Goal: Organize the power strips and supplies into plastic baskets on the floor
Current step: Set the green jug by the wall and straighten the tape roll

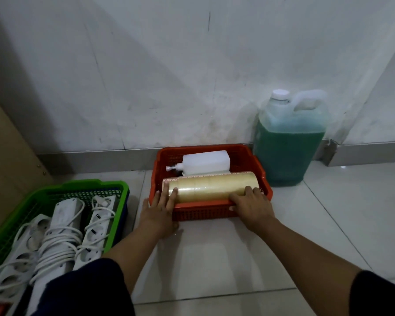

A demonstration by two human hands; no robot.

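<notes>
A red plastic basket (214, 210) stands on the tiled floor by the wall. In it lie a white pump bottle (205, 165) on its side at the back and a long roll of clear tape (211, 187) at the front. My left hand (160, 208) rests flat on the roll's left end and the basket's left front corner. My right hand (251, 206) lies over the roll's right end and the front rim. A green basket (78, 190) at the left holds several white power strips (64, 233) with coiled cords.
A large jug of green liquid (287, 142) stands against the wall right of the red basket. A brown cabinet side (7, 160) rises at the far left. A grey baseboard (363, 153) runs along the wall. Dark sleeves show at the bottom edge.
</notes>
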